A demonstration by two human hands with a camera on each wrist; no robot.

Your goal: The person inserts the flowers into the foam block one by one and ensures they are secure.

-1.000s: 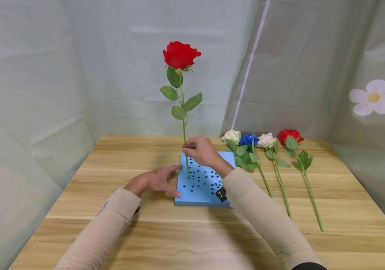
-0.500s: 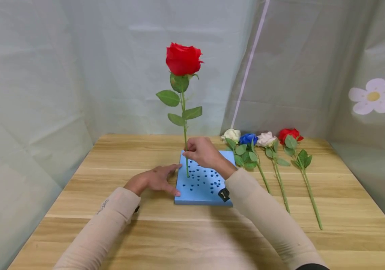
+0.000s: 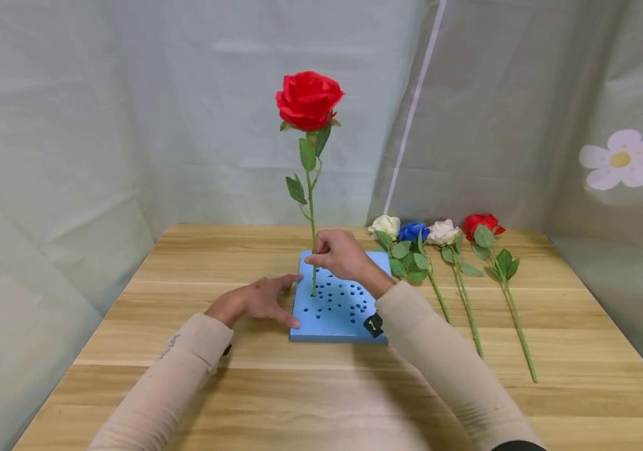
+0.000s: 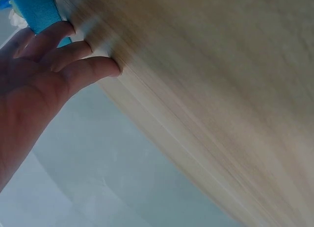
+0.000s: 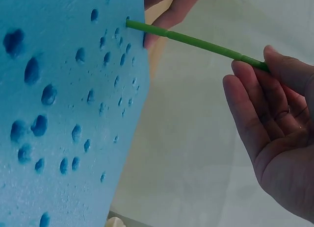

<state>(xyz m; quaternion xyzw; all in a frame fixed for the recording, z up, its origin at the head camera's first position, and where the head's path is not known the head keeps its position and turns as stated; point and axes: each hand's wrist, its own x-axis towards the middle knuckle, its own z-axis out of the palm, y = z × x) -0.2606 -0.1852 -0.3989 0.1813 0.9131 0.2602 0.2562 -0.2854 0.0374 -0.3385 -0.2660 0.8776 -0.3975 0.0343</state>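
Note:
A red rose [image 3: 309,100] stands nearly upright over the blue foam board [image 3: 338,322], its stem's lower end at a hole near the board's left side. My right hand [image 3: 341,255] pinches the stem between thumb and fingers above the board; in the right wrist view the hand [image 5: 279,109] holds the green stem [image 5: 196,42], whose tip meets a hole. My left hand [image 3: 265,299] lies at the board's left edge, thumb and fingers spread and touching it. The left wrist view shows that hand [image 4: 44,70] beside the board [image 4: 37,9], fingers slightly bent.
Right of the board, several roses lie on the wooden table [image 3: 231,401]: a white one [image 3: 385,226], a blue one [image 3: 413,232], a pale pink one [image 3: 442,232] and another red one [image 3: 482,225]. Fabric walls stand behind and beside the table.
The rose's bloom and leaves have turned about the stem, and the bloom has shifted slightly right. The right hand has moved slightly down and keeps its pinch. The left hand has stayed at the board's edge.

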